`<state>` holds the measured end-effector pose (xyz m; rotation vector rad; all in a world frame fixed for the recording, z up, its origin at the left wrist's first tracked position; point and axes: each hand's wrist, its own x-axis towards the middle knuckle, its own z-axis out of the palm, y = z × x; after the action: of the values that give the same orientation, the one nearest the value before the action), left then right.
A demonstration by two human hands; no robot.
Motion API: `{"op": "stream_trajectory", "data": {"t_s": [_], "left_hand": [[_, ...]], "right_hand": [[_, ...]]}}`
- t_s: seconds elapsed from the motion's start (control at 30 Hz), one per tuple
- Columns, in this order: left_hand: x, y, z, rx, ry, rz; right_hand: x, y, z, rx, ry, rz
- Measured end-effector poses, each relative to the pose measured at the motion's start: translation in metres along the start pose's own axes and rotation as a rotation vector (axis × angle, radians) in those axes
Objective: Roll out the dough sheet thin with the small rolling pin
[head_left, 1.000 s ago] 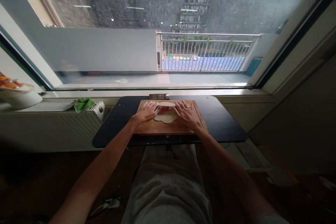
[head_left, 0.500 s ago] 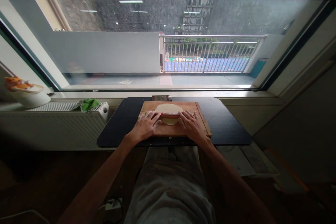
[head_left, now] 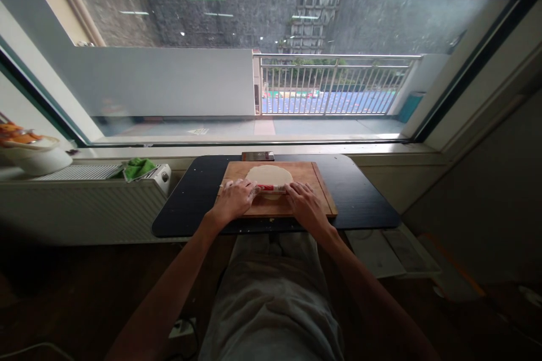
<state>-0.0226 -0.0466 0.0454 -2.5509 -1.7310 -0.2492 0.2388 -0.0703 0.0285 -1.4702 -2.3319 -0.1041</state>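
Note:
A pale, flat round sheet of dough (head_left: 270, 174) lies on a wooden cutting board (head_left: 313, 203). Across its nearer part rests a slim red-and-white rolling pin (head_left: 271, 187). My left hand (head_left: 237, 197) is closed over the pin's left end, its fingers bent and dusted with white. Over the right end, my right hand (head_left: 304, 198) is closed in the same way. Both hands hide the pin's ends, and only a thin strip of dough shows on the near side of it.
The board sits on a small black table (head_left: 368, 203) with rounded corners. A phone-like dark object (head_left: 258, 156) lies at its far edge. To the left, a green cloth (head_left: 139, 168) and a white pot (head_left: 36, 159) rest on the radiator (head_left: 84, 203). A large window fills the background.
The rolling pin has turned and come slightly nearer to me over the dough, under both hands. My fingers are more curled now. The whole view has shifted a little.

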Motion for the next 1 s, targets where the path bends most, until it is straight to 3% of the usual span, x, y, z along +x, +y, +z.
{"op": "stream_trajectory", "data": {"t_s": [0.4, 0.6, 0.77, 0.87, 1.0], "left_hand": [[-0.044, 0.011, 0.019, -0.034, 0.090, 0.027], [-0.056, 0.016, 0.017, -0.035, 0.123, 0.027], [-0.057, 0.019, 0.015, -0.107, 0.162, 0.013], [-0.057, 0.014, 0.014, -0.253, 0.285, -0.046], [-0.040, -0.013, 0.015, -0.499, 0.511, -0.303]], "right_hand": [[-0.009, -0.017, -0.017, -0.013, -0.070, 0.015], [-0.019, -0.013, -0.001, 0.149, -0.047, -0.039], [-0.021, -0.004, 0.011, 0.048, -0.017, -0.073], [-0.020, 0.002, 0.009, -0.015, -0.037, -0.105], [-0.010, 0.018, 0.003, -0.086, -0.027, -0.029]]}}
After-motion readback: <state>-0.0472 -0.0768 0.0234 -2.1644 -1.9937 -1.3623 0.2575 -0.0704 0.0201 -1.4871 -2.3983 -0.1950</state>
